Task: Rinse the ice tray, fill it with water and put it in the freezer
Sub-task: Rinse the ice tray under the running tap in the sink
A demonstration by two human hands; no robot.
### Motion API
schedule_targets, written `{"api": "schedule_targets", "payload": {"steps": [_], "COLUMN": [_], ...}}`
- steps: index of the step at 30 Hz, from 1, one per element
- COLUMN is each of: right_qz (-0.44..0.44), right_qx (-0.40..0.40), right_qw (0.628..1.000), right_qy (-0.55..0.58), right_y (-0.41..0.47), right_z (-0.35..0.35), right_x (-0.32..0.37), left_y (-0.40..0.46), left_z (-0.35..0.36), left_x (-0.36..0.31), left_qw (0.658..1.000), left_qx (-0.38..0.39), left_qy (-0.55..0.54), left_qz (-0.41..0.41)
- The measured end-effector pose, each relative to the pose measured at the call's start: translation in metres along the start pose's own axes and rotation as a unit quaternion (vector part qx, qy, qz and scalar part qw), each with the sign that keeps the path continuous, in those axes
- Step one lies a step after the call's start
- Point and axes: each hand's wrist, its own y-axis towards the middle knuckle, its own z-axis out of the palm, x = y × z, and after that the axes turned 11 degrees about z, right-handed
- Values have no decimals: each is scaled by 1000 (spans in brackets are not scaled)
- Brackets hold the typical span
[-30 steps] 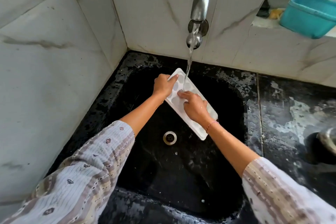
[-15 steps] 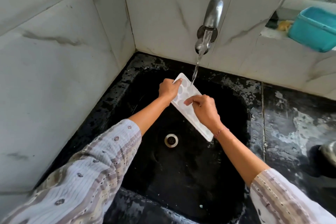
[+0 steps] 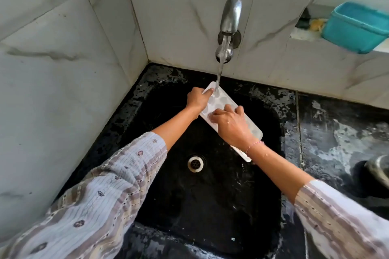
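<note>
A white ice tray (image 3: 223,101) with round cups is held tilted over the black sink (image 3: 210,206), its far end under the water stream from the metal tap (image 3: 229,17). My left hand (image 3: 196,99) grips the tray's far left edge, thumb on top. My right hand (image 3: 230,124) lies over the tray's middle, with its fingers pressing into the cups; it covers much of the tray. The near end of the tray pokes out below my right wrist.
The sink drain (image 3: 195,163) sits below the tray. A wet black counter (image 3: 336,132) runs to the right, with a metal vessel (image 3: 379,169) at its edge. A teal plastic tub (image 3: 355,27) stands on the window ledge. Marble-tiled walls close in on the left and behind.
My right hand has slid a little along the tray's cups while the left keeps its grip. The camera has shifted, so the sink sits lower in view.
</note>
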Motion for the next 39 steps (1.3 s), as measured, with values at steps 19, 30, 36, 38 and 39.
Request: {"api": "schedule_targets", "payload": {"steps": [19, 30, 36, 38, 39], "right_qz": [134, 158, 164, 123, 115], "right_qx": [130, -10, 34, 28, 23], "right_qw": [948, 966, 972, 978, 983], "right_qy": [259, 202, 164, 169, 142], "right_y": [-8, 26, 24, 20, 21], "right_z": [19, 3, 22, 20, 18], "right_x": [9, 5, 23, 16, 13], "left_y": [-10, -29, -25, -24, -24], "left_z": [-4, -10, -10, -12, -11], "left_x": [20, 32, 33, 33, 34], "left_qw": [999, 983, 987, 990, 991], "left_qx": [46, 134, 105, 96, 94], "left_qy": [-18, -124, -117, -103, -95], "left_qz": [7, -37, -36, -32, -29]}}
